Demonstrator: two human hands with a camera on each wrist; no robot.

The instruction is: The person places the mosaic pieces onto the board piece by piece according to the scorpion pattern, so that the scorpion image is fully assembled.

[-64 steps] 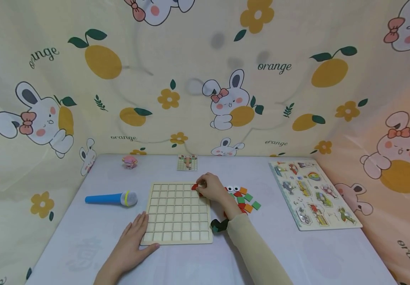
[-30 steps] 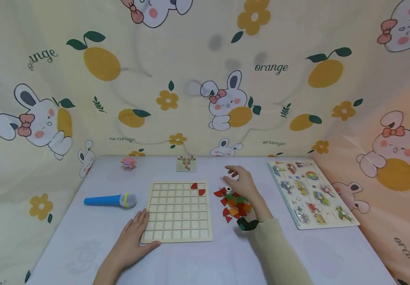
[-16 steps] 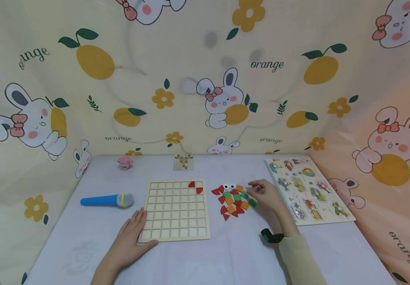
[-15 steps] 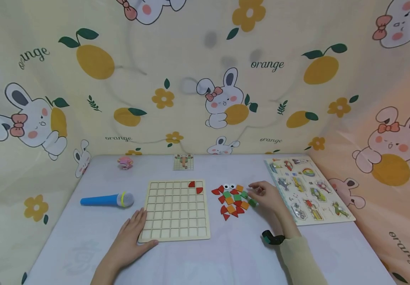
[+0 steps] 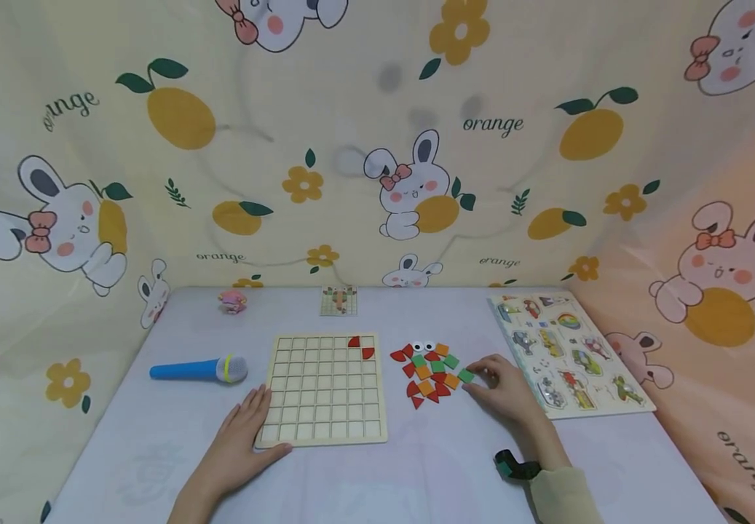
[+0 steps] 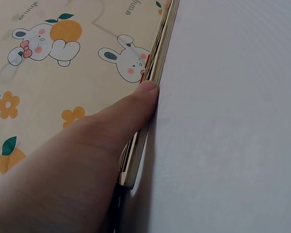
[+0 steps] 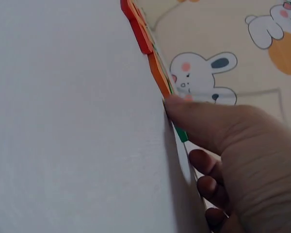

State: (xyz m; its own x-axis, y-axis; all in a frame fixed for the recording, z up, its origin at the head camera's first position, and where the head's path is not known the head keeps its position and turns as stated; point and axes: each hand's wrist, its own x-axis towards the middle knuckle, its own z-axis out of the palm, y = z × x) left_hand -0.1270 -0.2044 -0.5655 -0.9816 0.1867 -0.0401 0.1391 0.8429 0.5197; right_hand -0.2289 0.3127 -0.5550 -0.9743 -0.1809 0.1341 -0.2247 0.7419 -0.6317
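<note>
A pale wooden grid board [image 5: 325,400] lies in the middle, with two red quarter-round pieces [image 5: 368,354] in its top right cells. My left hand [image 5: 236,440] rests on the board's left side, fingers straight and the thumb along the near edge; the left wrist view shows the thumb [image 6: 136,109] against that edge. My right hand [image 5: 504,386] has thumb and forefinger at opposite sides of a green square tile [image 5: 465,376], pinching it at the right edge of the loose pieces. In the right wrist view, the thumb partly hides the green tile [image 7: 181,134], and the other fingers are curled.
Loose red, orange [image 5: 424,372] and green pieces and two eye pieces [image 5: 424,346] lie right of the board. A small pattern card [image 5: 339,301] and a pink toy [image 5: 232,301] lie at the back. A blue toy microphone [image 5: 196,370] is left, a picture puzzle board [image 5: 574,356] right.
The right hand has left the board's top right corner, where two red pieces now show. It has moved right, then down to the green tile. The left hand stays on the board.
</note>
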